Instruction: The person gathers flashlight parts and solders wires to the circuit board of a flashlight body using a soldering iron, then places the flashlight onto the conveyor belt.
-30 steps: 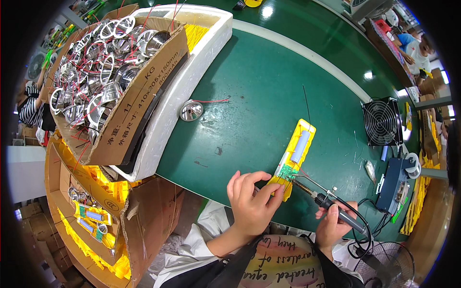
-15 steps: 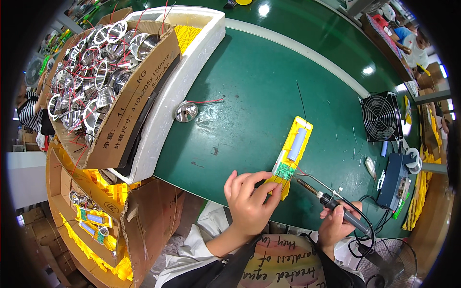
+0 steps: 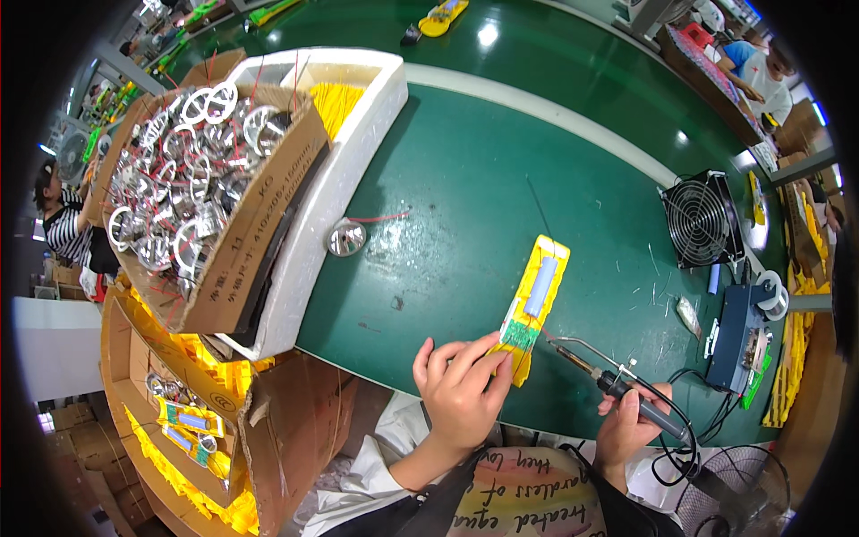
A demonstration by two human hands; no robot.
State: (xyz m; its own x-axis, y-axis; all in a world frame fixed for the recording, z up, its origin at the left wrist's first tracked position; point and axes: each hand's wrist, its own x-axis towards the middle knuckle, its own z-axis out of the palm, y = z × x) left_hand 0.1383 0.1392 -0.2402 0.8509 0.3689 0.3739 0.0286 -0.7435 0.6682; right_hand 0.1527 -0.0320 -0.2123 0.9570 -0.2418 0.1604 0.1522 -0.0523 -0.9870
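My left hand (image 3: pixel 461 394) pinches the near end of a long yellow plastic housing (image 3: pixel 514 370) between thumb and fingers. In the housing lie a lilac cylindrical battery cell (image 3: pixel 541 287) and a green circuit board (image 3: pixel 521 336), the board close to my fingertips. A thin dark wire sticks out from the housing's far end. My right hand (image 3: pixel 624 430) is closed around the handle of a soldering iron (image 3: pixel 616 386), which has a thin metal feed tube (image 3: pixel 586 345) alongside. The iron's tip points at the board from the right; contact cannot be made out.
At left, a cardboard box (image 3: pixel 259 237) of silvery lamp reflectors rests on a white foam box (image 3: pixel 380 98). One loose reflector (image 3: pixel 347 237) lies on the green table (image 3: pixel 447 179). A black fan (image 3: pixel 701 219), solder spool (image 3: pixel 775 295) and blue-grey soldering unit (image 3: pixel 735 336) stand at right.
The view has shifted somewhat. The housing and my left hand sit slightly more to the left, and the iron's tip stays beside the board. Both grips are unchanged.
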